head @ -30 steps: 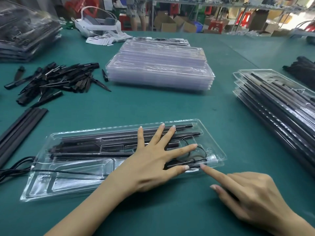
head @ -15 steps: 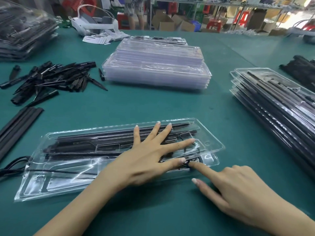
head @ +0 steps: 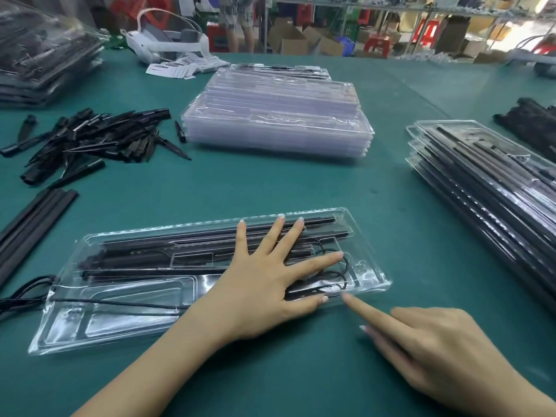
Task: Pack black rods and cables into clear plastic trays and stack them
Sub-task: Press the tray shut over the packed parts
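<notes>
Flat, left hand (head: 258, 284) presses glossy clear tray (head: 120, 314) of matte rods (head: 186, 254).

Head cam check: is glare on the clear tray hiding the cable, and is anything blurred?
Head view: white glare streaks the clear plastic tray along its near-left pockets and rim, but the thin black cable coiled beside the left hand stays readable. The right hand is slightly smeared, background shelves soft, and edges bowed by the wide lens.

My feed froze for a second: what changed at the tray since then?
The right hand slid its index finger in to the cable, then back to the clear tray's near right edge. The left hand stayed spread flat on the tray; nothing was gripped or released.
</notes>
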